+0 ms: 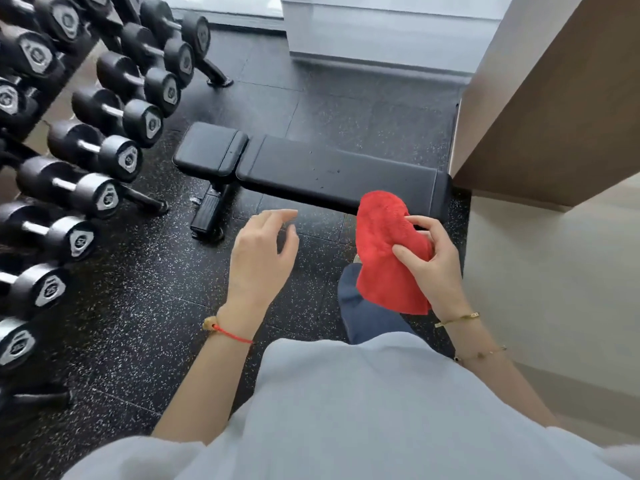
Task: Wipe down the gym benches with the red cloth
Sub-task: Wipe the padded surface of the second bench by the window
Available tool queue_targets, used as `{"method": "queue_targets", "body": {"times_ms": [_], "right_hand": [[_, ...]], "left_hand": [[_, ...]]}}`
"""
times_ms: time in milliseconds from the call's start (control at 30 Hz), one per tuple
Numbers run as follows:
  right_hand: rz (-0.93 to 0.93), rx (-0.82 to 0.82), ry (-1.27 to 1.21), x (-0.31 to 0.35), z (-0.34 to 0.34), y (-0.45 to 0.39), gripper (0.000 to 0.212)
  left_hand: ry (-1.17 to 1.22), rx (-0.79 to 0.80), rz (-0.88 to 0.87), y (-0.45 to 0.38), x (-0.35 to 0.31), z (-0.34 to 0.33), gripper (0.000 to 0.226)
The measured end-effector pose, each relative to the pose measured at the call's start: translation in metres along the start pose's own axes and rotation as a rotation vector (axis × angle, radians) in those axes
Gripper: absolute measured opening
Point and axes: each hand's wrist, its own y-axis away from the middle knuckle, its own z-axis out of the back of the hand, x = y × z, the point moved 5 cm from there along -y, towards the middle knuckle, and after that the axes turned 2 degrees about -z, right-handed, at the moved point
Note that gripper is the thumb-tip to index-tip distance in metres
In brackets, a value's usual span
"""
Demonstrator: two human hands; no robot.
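A black padded gym bench (332,171) lies flat on the speckled rubber floor ahead of me, its small seat pad at the left and its long back pad reaching right. My right hand (433,265) grips a bunched red cloth (384,258), held in the air just in front of the bench's right end. The cloth covers a bit of the bench's near edge. My left hand (261,254) hovers empty with its fingers loosely spread, a little nearer to me than the bench's middle.
A rack of black dumbbells (104,133) fills the left side, its feet reaching toward the bench. A beige wall corner (540,133) stands against the bench's right end. A white unit (381,32) sits at the back. My leg (360,313) is below the cloth.
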Motion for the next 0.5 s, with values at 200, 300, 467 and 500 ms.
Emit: {"method": "queue_targets", "body": {"times_ms": [200,300,467,500], "right_hand": [[-0.053,-0.029,0.056,-0.018,0.014,-0.116,0.041],[-0.083,-0.038,0.094,-0.026,0.024,-0.177,0.043],[-0.129,-0.04,0.149,-0.051,0.032,-0.265,0.042],[-0.141,-0.039,0.161,-0.059,0.032,-0.28,0.042]], "left_hand": [[0.023,0.026,-0.037,-0.125,0.003,-0.057,0.028],[0.023,0.033,-0.066,-0.185,0.002,-0.088,0.028],[0.014,0.117,-0.108,-0.257,0.01,-0.153,0.029],[0.005,0.139,-0.118,-0.267,0.014,-0.168,0.029]]}}
